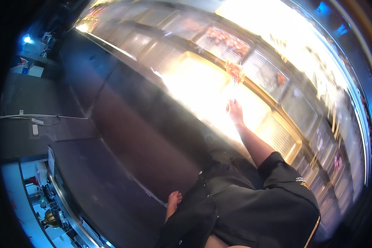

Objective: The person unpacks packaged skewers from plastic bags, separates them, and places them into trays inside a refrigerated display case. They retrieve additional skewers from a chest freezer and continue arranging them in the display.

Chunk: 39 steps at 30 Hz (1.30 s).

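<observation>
The right hand (234, 111) reaches out over the brightly lit grill counter (202, 89), fingers pinched on the thin sticks of a bunch of meat skewers (235, 71) that rises just beyond the hand. The skewers look light and stiff, the meat end heavier and probably greasy, so the bare stick ends seem the safest hold. The left hand (174, 199) hangs well short of the grill counter, loosely open and holding nothing.
</observation>
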Tool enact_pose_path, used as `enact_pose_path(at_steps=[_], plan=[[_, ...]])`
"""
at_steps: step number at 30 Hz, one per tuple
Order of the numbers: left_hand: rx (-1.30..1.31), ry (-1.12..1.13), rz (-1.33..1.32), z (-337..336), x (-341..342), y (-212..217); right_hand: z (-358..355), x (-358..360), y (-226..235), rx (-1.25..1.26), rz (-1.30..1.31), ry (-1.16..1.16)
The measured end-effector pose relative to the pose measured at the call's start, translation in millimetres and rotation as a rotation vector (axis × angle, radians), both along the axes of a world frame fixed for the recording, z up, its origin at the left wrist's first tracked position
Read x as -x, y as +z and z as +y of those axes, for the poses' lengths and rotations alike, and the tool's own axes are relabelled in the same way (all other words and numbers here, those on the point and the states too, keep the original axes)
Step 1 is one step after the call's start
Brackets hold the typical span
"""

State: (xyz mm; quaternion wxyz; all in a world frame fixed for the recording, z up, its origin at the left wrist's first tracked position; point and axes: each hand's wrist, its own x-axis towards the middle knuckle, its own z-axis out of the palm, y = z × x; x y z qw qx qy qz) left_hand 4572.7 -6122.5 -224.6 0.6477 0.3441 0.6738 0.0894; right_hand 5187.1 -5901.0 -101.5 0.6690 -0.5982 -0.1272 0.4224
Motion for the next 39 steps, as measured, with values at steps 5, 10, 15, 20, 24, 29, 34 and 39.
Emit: enact_pose_path(at_steps=[5,10,15,20,24,29,34,39], plan=[[0.118,0.258,0.159,64.4,49.9,12.2,151.1,27.4,-2.7,0.057,-0.053,0.077],[-0.12,0.054,0.284,152.6,72.3,22.8,251.1,51.4,7.9,0.065,0.041,0.144],[0.068,0.089,0.168,274.2,87.2,-21.7,313.0,65.5,7.3,0.094,0.028,0.102],[-0.071,-0.512,0.176,464.9,118.7,-59.5,323.0,55.7,-18.8,0.137,-0.048,-0.187],[0.16,-0.3,0.156,633.4,91.8,-42.0,266.3,10.8,-28.7,0.409,-0.243,-0.479],[0.039,0.025,0.12,773.7,9.9,33.8,169.8,-94.6,-26.2,0.745,-0.379,-0.692],[0.024,-0.192,0.123,785.0,-53.2,69.7,118.5,-193.7,-50.2,1.037,-0.502,-0.683],[0.014,-0.559,0.131,749.4,-61.1,67.2,110.6,-236.2,-49.0,1.141,-0.185,-0.389]])
